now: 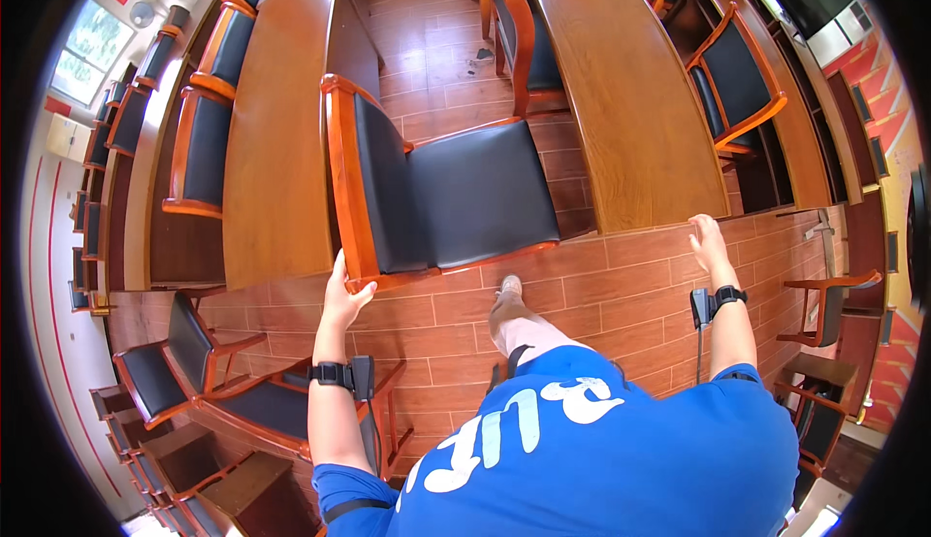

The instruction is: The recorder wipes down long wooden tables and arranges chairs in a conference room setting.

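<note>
A wooden-framed chair (pixel 484 191) with black padded seat and back stands between two long wooden desks, its back towards the left desk (pixel 280 144). My left hand (pixel 348 295) is at the near end of the chair's top back rail, thumb and fingers spread around the corner; how firmly it holds is unclear. My right hand (pixel 709 242) is apart from the chair, fingers spread, at the near end of the right desk (pixel 625 100). It holds nothing, and whether its fingertips touch the desk edge cannot be told.
Another chair (pixel 520 42) stands farther along the aisle, against the right desk. More chairs line the desks at left and right. Behind at lower left stand loose chairs (pixel 193 348). Dark bits lie on the tiled floor (pixel 436 49). My foot (pixel 511 284) is near the chair.
</note>
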The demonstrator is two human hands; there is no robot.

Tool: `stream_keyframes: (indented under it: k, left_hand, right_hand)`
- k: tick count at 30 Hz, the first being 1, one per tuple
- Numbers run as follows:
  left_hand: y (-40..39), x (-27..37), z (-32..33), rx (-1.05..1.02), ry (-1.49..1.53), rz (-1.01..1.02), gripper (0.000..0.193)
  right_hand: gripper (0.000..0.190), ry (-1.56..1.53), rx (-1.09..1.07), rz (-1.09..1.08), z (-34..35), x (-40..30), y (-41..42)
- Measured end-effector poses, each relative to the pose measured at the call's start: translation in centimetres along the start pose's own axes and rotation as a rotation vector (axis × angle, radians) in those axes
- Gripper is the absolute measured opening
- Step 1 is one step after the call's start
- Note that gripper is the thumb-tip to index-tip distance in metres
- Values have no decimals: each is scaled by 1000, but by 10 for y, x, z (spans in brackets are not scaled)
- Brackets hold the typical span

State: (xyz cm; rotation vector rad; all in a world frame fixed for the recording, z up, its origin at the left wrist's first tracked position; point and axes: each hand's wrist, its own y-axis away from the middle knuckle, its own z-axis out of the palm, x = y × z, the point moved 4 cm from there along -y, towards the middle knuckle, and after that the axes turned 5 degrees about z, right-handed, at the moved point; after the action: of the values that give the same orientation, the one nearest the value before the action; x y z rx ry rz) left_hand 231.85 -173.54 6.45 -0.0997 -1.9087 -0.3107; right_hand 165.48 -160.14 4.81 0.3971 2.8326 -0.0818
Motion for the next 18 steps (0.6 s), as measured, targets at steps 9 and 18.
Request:
stream_keyframes:
  k: [9, 18]
  left_hand:
    - [-121, 38, -3, 331, -1166, 344, 87]
    - [69, 36, -78, 102, -1088, 329, 69]
  right_hand:
    - [28, 5, 19, 29, -15, -15, 0]
    - [30, -95, -76, -90, 30, -125, 38]
